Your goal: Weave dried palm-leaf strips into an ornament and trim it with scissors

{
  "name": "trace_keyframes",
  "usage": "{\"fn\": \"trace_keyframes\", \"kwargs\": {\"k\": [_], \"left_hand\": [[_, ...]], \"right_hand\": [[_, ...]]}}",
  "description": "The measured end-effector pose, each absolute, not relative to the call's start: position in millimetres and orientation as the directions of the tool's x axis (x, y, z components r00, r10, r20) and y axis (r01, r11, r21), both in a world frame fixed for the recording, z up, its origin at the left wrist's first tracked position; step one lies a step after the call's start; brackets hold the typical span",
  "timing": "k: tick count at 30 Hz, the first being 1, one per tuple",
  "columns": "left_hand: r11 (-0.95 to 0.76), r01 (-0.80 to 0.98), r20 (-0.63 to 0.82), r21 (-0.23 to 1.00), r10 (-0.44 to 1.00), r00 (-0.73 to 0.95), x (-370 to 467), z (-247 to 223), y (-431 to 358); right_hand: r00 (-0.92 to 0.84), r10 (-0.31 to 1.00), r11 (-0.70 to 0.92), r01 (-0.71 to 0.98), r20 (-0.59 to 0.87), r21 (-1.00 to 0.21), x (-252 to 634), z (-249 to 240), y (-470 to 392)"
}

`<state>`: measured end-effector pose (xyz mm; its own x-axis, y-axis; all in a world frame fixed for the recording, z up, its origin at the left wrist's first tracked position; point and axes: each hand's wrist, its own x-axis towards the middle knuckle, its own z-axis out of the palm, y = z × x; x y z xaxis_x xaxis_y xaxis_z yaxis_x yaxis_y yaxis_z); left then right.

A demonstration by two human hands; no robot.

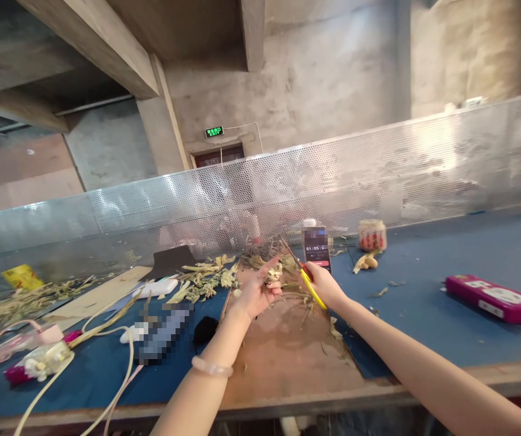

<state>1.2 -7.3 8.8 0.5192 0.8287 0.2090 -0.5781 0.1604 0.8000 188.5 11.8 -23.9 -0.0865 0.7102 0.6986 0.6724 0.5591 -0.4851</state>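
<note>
My left hand (258, 292) is closed around a small bunch of dried leaves (274, 274) above a brown board (288, 351). In my right hand (326, 286) is a pair of scissors (311, 287) with yellow and red-black handles, its blades pointing up and to the left. The blade tips are close to the leaves, but I cannot tell whether they touch. Behind my hands, a heap of dried stems (265, 251) lies at the far end of the board. More dried leaves (208, 281) are piled to the left of it.
A phone (317, 251) with a running timer stands behind my right hand. Farther right are a jar (372, 235) and a magenta case (497, 300). Cables and a plug block (46, 357) lie at left, near a yellow packet (22, 277). A perforated metal screen (288, 188) runs along the back.
</note>
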Motion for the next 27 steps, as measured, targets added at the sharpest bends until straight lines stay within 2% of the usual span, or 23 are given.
{"fn": "trace_keyframes", "kwargs": {"k": [7, 12, 17, 27], "left_hand": [[0.185, -0.617, 0.186, 0.765, 0.854, 0.486, 2, 12, -8], [0.119, -0.754, 0.219, 0.646, 0.918, 0.332, 4, 13, -2], [0.042, -0.832, 0.186, 0.553, 0.968, 0.172, 2, 11, 9], [0.075, -0.852, 0.142, 0.518, 0.975, 0.172, 5, 10, 11]], "right_hand": [[-0.111, 0.707, 0.557, 0.697, 0.699, -0.452, 188, -25, 14], [-0.111, 0.723, 0.536, 0.714, 0.682, -0.451, 189, -25, 14], [-0.115, 0.725, 0.53, 0.723, 0.679, -0.443, 189, -24, 12], [-0.136, 0.721, 0.524, 0.75, 0.68, -0.405, 189, -23, 10]]}}
